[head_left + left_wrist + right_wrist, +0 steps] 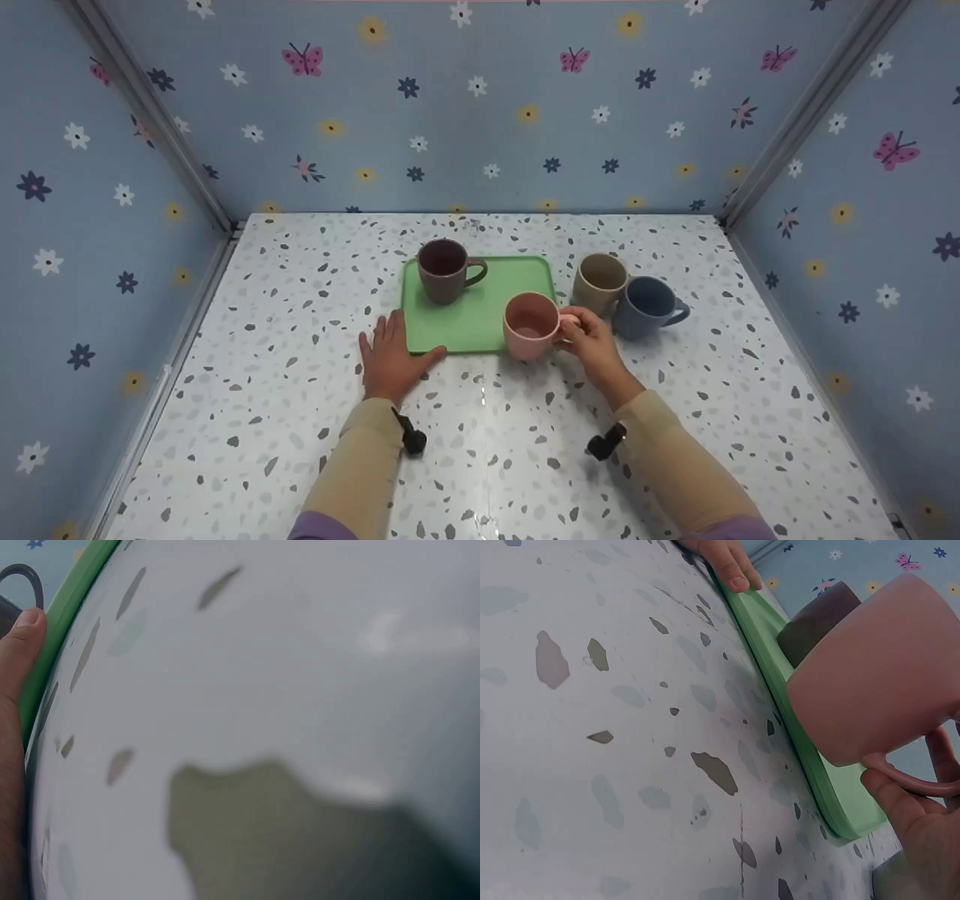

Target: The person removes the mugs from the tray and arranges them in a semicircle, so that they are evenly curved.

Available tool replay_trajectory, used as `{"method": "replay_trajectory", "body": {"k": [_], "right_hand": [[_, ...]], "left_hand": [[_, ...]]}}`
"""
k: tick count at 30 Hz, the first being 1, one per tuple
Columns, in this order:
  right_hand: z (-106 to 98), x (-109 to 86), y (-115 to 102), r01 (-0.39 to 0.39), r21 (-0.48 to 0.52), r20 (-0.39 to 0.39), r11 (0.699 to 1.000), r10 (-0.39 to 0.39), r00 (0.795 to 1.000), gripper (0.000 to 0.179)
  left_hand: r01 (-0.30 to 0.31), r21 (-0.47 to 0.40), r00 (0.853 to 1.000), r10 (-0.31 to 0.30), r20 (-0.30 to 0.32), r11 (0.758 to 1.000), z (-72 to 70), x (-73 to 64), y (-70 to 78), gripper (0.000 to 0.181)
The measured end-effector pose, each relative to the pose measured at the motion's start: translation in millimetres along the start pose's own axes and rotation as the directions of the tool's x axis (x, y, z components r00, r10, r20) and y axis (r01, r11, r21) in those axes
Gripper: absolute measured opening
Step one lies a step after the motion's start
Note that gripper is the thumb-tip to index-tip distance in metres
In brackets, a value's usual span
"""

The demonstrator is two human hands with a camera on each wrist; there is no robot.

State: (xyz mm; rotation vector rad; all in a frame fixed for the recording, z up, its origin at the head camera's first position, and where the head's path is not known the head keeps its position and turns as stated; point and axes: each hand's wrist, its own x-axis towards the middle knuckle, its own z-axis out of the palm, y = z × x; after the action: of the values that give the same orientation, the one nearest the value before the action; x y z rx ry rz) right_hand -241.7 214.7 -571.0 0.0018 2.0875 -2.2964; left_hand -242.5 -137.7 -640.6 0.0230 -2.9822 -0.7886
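Note:
A pink mug (529,330) hangs over the front right corner of a green tray (472,322); my right hand (596,352) grips its handle. In the right wrist view the pink mug (877,671) is tilted in that view, with thumb and fingers around the handle (911,781). My left hand (394,360) lies with fingers spread at the tray's front left corner, thumb along the front rim. A dark brown mug (444,274) stands upright at the back left of the tray, its handle to the right. The left wrist view shows only the left thumb (22,645) against the tray edge (67,615).
Right of the tray stand a beige mug (600,281) and a blue mug (645,307), close together, the blue one's handle pointing right. The speckled white table (300,420) is bounded by blue flowered panels (480,112) at the back and both sides.

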Motion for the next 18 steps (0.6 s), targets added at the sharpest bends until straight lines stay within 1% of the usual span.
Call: {"method": "replay_trajectory", "body": {"k": [3, 11, 18], "right_hand": [[-7.5, -1.2, -1.1, -0.014, -0.019, -0.024, 1.0, 0.014, 1.0, 0.022], [-25.0, -6.7, -0.8, -0.028, 0.002, -0.059, 1.0, 0.028, 0.998, 0.023], [-41.5, -10.2, -1.0, -0.01, -0.009, -0.071, 1.0, 0.009, 0.997, 0.023]], "left_hand": [[0.003, 0.001, 1.0, -0.003, 0.006, 1.0, -1.0, -0.5, 0.7, 0.122], [0.0, 0.007, 1.0, -0.001, 0.012, 1.0, -2.6, -1.4, 2.5, 0.121], [0.011, 0.007, 1.0, -0.011, 0.014, 1.0, -3.1, -1.5, 2.9, 0.12]]}}
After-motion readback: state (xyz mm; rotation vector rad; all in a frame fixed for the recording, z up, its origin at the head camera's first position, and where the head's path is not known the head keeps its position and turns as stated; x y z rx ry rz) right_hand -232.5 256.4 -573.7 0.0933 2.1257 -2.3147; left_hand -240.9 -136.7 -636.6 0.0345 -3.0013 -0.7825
